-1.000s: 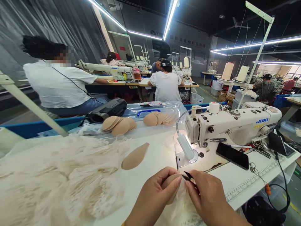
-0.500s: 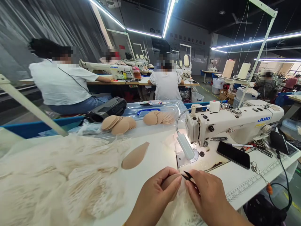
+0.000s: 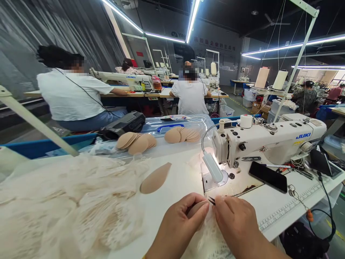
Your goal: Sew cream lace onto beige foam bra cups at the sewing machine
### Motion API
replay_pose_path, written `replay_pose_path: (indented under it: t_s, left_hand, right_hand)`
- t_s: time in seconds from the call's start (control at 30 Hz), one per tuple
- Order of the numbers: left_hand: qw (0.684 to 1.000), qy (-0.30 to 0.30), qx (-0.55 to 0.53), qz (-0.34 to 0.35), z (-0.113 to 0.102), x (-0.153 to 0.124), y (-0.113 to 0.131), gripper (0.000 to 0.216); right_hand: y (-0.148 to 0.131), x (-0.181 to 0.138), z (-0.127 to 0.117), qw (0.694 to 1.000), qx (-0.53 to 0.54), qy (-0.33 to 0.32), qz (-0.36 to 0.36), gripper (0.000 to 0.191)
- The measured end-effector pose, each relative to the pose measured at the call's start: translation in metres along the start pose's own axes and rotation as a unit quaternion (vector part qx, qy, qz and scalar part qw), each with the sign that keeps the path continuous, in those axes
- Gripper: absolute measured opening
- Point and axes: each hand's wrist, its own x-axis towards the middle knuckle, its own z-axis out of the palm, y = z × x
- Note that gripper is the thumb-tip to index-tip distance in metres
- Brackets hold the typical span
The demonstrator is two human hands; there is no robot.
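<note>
Counter, right side: black phone lying flat, screen dark; white pen just beyond. Key ring near the phone, orange charm at the counter's edge. Two thread cones on a stand behind. Farther off: two seated co-workers, white shirts, backs turned. Cardboard boxes on floor. Grey curtain at left; lit tubes overhead.

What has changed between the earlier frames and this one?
The snips in the right hand show less of their dark blades. The co-worker in white at far left has shifted rightward in the picture. Nothing was visibly picked up or let go: the left hand still holds a beige piece, and the loose teardrop-shaped piece stays put.
</note>
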Motion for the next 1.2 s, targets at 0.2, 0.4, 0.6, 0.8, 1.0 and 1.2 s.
replay_pose_path:
  t_s: [0.2,0.4,0.6,0.8,1.0,1.2]
  left_hand:
    - [1.000,-0.007,0.003,0.001,-0.001,0.000,0.000,0.037]
    - [1.000,-0.021,-0.016,0.000,-0.001,-0.002,0.019,0.033]
    - [0.993,-0.020,-0.104,-0.051,-0.003,-0.003,0.020,0.042]
    - [0.994,0.026,-0.094,-0.039,-0.008,-0.004,0.026,0.039]
    - [0.991,-0.016,-0.119,-0.058,-0.012,-0.002,0.023,0.045]
    - [0.994,-0.028,-0.103,-0.023,-0.011,0.004,0.004,0.050]
  right_hand:
    - [0.003,-0.001,-0.001,0.999,0.003,-0.019,-0.039,0.024]
    - [0.008,0.004,-0.007,0.999,0.041,-0.021,-0.006,0.019]
    - [0.013,0.008,-0.013,0.949,0.231,-0.138,0.163,0.017]
    - [0.036,0.009,-0.014,0.930,0.225,-0.202,0.210,0.024]
    - [0.029,0.014,-0.035,0.934,0.270,-0.155,0.173,0.032]
    - [0.008,0.017,-0.027,0.980,0.183,-0.067,0.045,0.022]
